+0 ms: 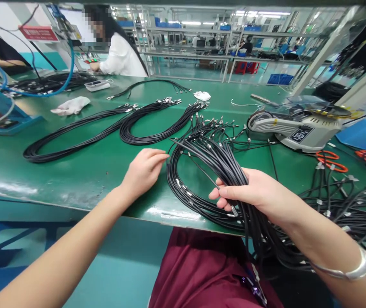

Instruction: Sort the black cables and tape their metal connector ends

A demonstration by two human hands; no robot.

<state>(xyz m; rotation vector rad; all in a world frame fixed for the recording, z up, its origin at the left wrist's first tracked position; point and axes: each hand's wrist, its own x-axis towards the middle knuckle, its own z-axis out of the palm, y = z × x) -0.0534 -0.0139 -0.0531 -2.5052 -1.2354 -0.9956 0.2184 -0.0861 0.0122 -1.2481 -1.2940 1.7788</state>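
My right hand [250,190] is closed around a thick bundle of black cables [224,167] with small metal ends, held above the table's front edge. The bundle's lower part hangs down over the edge towards my lap. My left hand [146,171] is left of it, fingertips pinched together beside a thin dark cable; what they hold, if anything, is too small to tell. Beneath the held bundle, a coil of black cables [183,194] with white tags lies on the green table [112,179]. Two more looped cable bundles, one nearer [150,139] and one farther left [41,156], lie beyond my left hand.
A grey-white machine [301,128] stands at the right, with orange-handled scissors [332,160] and a blue bin [365,134] near it. More tagged cables [346,214] pile up at the right front. White gloves [72,105] lie farther back. A co-worker in white [121,53] sits across the table.
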